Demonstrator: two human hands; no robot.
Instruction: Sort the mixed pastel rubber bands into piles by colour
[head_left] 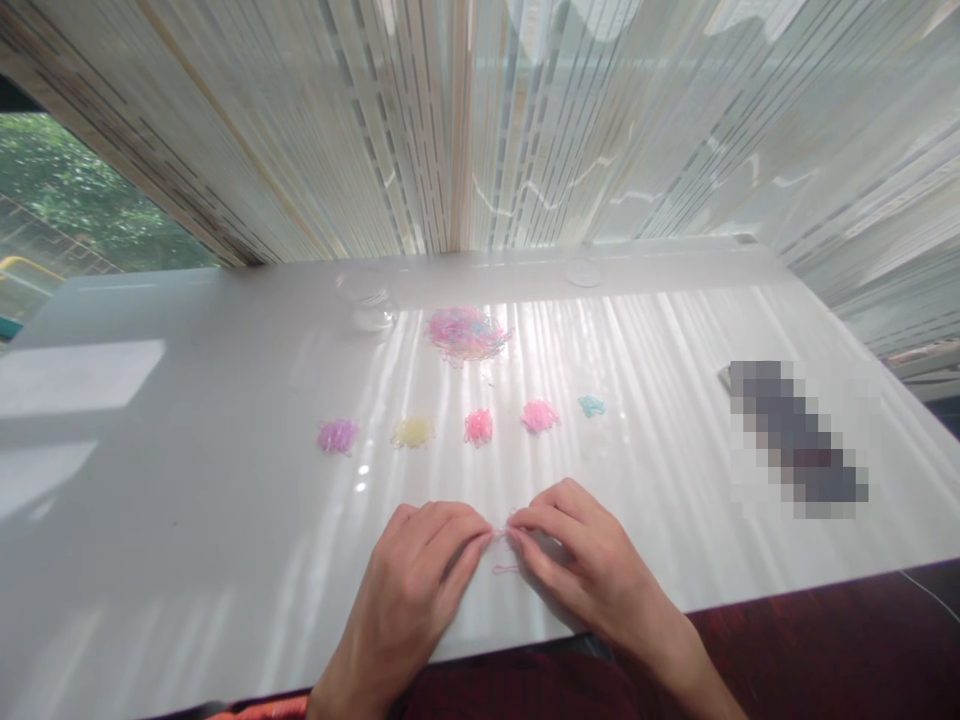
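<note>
1. White table [225, 540] spreads across the frame.
2. At lower centre lies a pink loop [505, 569].
3. Just above it, left hand [427, 565] and right hand [589, 550], fingertips closed, pinch one pale band [500, 532] between them.
4. Across the centre, from left: purple pile [337, 436], yellow pile [413, 433], coral pile [478, 427], pink pile [539, 416], blue pile [592, 405].
5. At upper centre: mixed pile [466, 333], clear cup [373, 314].

Coarse pixelation hides what the dark object [799, 435] is; fingertips of the left hand [424, 560] and right hand [589, 555] partly cover a thin pinkish strand [500, 532], too small to make out; the left edge cuts off the worktop [225, 500]; pieces in the mixed pile [469, 333] blur together
</note>
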